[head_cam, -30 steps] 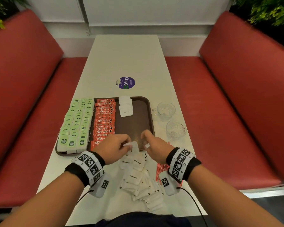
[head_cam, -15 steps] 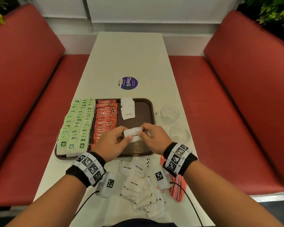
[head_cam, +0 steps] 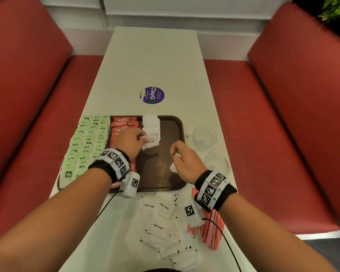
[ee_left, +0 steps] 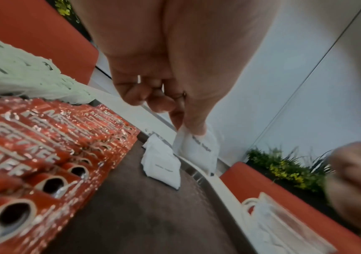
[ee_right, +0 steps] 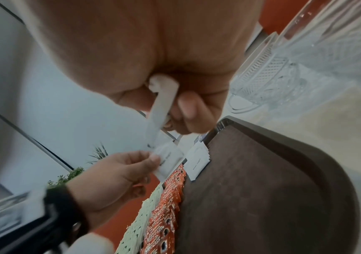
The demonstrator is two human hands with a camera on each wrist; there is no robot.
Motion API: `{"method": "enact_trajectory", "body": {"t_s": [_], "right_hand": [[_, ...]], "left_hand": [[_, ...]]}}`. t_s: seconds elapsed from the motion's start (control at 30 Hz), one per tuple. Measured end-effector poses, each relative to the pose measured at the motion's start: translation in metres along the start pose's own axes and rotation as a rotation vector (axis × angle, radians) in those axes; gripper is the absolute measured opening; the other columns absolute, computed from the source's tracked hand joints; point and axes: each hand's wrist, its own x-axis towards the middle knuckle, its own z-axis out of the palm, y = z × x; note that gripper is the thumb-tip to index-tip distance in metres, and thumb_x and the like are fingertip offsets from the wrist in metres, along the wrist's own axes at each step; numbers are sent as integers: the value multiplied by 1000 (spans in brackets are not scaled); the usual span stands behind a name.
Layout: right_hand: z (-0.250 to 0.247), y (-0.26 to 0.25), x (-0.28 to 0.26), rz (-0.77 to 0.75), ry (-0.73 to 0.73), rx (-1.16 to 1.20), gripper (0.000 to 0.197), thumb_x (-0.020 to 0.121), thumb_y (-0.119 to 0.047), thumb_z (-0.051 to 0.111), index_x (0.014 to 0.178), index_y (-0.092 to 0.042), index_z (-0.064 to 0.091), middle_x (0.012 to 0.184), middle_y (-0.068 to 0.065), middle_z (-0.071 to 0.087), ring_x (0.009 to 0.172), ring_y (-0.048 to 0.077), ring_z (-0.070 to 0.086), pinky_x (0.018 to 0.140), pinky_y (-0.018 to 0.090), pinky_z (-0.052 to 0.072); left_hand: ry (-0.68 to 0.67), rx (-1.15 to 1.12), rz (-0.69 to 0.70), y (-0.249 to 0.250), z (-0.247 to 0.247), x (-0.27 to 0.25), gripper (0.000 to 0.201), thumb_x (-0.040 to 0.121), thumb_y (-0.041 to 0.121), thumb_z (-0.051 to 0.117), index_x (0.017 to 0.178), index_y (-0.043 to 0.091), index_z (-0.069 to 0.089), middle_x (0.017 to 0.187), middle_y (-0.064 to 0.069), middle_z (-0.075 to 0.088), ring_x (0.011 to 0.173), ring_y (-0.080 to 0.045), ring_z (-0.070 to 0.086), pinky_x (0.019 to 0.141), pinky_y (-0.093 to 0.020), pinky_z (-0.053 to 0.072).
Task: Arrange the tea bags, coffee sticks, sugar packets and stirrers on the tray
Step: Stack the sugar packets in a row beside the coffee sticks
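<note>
A brown tray (head_cam: 178, 122) holds rows of green tea bags (head_cam: 86, 138), red coffee sticks (head_cam: 124, 122) and a short column of white sugar packets (head_cam: 151, 124). My left hand (head_cam: 132, 140) pinches one sugar packet (head_cam: 150, 143) (ee_left: 199, 151) at the near end of that column. My right hand (head_cam: 185, 163) hovers over the tray's right half and grips more white sugar packets (ee_right: 162, 103) in its curled fingers. A loose pile of sugar packets (head_cam: 165, 228) lies on the table in front of the tray. Red stirrers (head_cam: 212, 230) lie to the pile's right.
Two glass cups (head_cam: 204, 137) (head_cam: 217, 163) stand right of the tray. A purple round sticker (head_cam: 152, 95) sits on the white table (head_cam: 155, 61) beyond it. Red bench seats (head_cam: 283, 134) flank the table on both sides.
Both hands lifted sugar packets from the pile, met over the tray, then parted. The left hand has carried one packet forward to the sugar column; the right stays back holding others.
</note>
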Motion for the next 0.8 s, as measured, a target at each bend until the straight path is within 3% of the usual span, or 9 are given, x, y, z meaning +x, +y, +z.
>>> {"method": "enact_trajectory", "body": {"t_s": [0.07, 0.17, 0.23, 0.33, 0.47, 0.53, 0.6, 0.8], "right_hand": [[-2, -1, 2, -1, -31, -31, 22, 93, -2, 45, 106, -19, 49, 86, -1, 56, 63, 8, 50, 54, 14, 41], [-3, 3, 6, -22, -36, -66, 33, 90, -3, 53, 113, -26, 50, 107, -6, 58, 93, 9, 57, 74, 9, 43], [-3, 6, 9, -13, -27, -70, 35, 89, -4, 56, 115, -27, 51, 111, -9, 57, 100, 7, 55, 81, 9, 40], [-5, 9, 12, 10, -5, -72, 36, 87, -5, 62, 112, -30, 52, 109, -11, 57, 97, 6, 55, 79, 8, 39], [-6, 11, 15, 37, -7, -68, 33, 88, -8, 65, 108, -32, 54, 103, -13, 58, 87, 1, 55, 71, 9, 40], [-6, 11, 14, 36, -21, -66, 30, 88, -9, 65, 106, -32, 54, 101, -13, 58, 82, 0, 54, 68, 9, 38], [-4, 12, 14, 39, -33, -56, 29, 89, -9, 64, 105, -31, 55, 101, -12, 59, 83, 1, 54, 69, 10, 39], [-3, 14, 15, 31, -49, -59, 25, 87, -10, 64, 103, -29, 58, 96, -15, 59, 84, 2, 56, 74, 16, 44]], "left_hand": [[-68, 44, -32, -2, 7, 17, 14, 94, 32, 66, 99, 20, 71, 89, 3, 67, 80, -14, 58, 72, -26, 40], [-102, 84, -83, -3, 17, 36, 15, 91, 34, 69, 94, 19, 71, 89, 1, 67, 81, -16, 59, 71, -28, 42], [-104, 117, -124, -4, 20, 47, 17, 90, 37, 70, 88, 21, 67, 92, -1, 67, 83, -19, 60, 72, -30, 44], [-148, 220, -151, -4, 20, 59, 23, 90, 42, 69, 90, 19, 65, 95, -3, 67, 86, -21, 60, 75, -33, 46], [-156, 333, -155, -5, 24, 70, 42, 89, 47, 67, 105, 9, 65, 108, -11, 66, 98, -28, 63, 81, -36, 51], [-63, 281, -159, -3, 29, 75, 52, 87, 51, 67, 113, 7, 60, 117, -13, 61, 105, -30, 60, 81, -37, 49], [-1, 257, -150, 3, 38, 80, 65, 85, 55, 67, 125, 5, 51, 126, -16, 51, 112, -32, 55, 91, -41, 48], [-65, 336, -201, 25, 61, 97, 89, 79, 64, 68, 139, 7, 34, 139, -18, 36, 123, -41, 47, 95, -48, 47]]}}
